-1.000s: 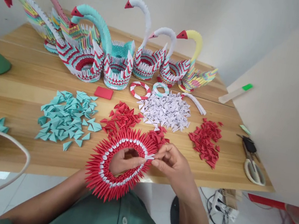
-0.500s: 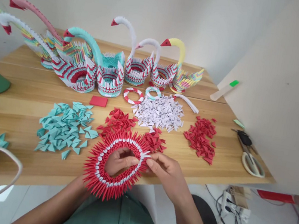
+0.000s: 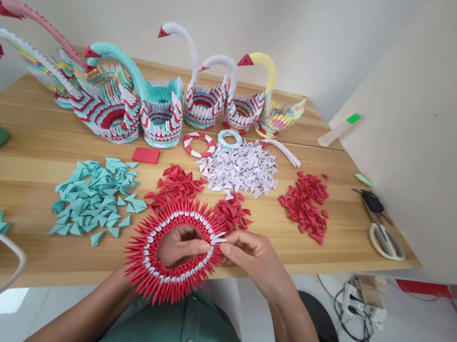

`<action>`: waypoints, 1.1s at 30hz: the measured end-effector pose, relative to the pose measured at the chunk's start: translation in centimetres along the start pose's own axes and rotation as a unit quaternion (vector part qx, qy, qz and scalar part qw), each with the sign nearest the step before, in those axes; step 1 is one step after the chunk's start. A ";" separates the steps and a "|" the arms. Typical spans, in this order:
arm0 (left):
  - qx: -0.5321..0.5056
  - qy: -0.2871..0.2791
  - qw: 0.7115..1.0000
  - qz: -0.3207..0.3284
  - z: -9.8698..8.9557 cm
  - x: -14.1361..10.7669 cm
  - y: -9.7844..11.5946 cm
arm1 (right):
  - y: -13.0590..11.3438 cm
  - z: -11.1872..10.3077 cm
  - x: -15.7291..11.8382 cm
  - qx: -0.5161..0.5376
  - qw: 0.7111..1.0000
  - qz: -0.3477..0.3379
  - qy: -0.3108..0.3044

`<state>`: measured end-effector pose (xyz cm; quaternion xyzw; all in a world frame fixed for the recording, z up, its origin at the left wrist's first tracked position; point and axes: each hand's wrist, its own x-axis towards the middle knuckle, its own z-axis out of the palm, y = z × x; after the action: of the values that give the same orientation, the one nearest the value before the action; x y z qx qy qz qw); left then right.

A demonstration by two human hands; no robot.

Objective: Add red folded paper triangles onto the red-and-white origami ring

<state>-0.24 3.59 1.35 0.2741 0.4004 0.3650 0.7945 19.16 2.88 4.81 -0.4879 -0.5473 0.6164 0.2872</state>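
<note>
A long wooden desk [image 3: 32, 151] fills the view, and everything else is placed relative to it. Along its far edge a row of paper swans [image 3: 153, 98] is lined up, their necks curved upward. In front of them, toward the middle of the desk, a heap of white paper pieces [image 3: 242, 167] is spread out, with a red-and-white ring [image 3: 199, 144] just beside it. To the left of the middle a heap of teal paper pieces [image 3: 96, 196] is scattered; to the right a heap of red paper pieces [image 3: 305, 206] is laid. A small red pad [image 3: 146, 155] is seen between the swans and the teal heap. Near the desk's right end a pair of scissors [image 3: 379, 232] is lying.

At the near edge of the desk, partly over it, a spiky red paper ring [image 3: 175, 249] with a white inner band is held up. The left hand [image 3: 179, 246] is passed through the ring's opening from below, its grip closed on the inner rim with the thumb pressed against the white band. The right hand [image 3: 253, 259] is brought against the ring's right side, its fingertips pressed together on a small white piece [image 3: 218, 239] at the rim, touching the left thumb's tip.
</note>
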 end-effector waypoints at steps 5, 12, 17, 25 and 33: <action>0.024 0.021 0.999 0.007 -0.1 0.4 -0.2 | -0.6 0.9 -0.1 -0.065 0.997 -0.022 0.039; 0.086 0.078 0.990 0.079 -0.2 0.5 -0.8 | 0.2 0.9 -1.7 -0.162 0.975 -0.082 0.131; 0.125 0.083 0.987 0.060 -0.3 -0.1 -0.1 | 2.8 -4.1 -1.5 -0.210 0.931 -0.034 0.296; 0.123 0.092 0.987 0.047 0.5 -0.5 0.8 | 3.1 -4.9 1.1 -0.372 0.894 -0.083 0.236; 0.113 0.084 0.989 0.048 0.3 -0.3 0.4 | 3.2 -4.6 1.8 -0.395 0.885 -0.077 0.235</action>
<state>-0.25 3.50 1.94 0.3493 0.4912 0.3766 0.7034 23.26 5.54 1.63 -0.6480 -0.6978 0.1923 0.2371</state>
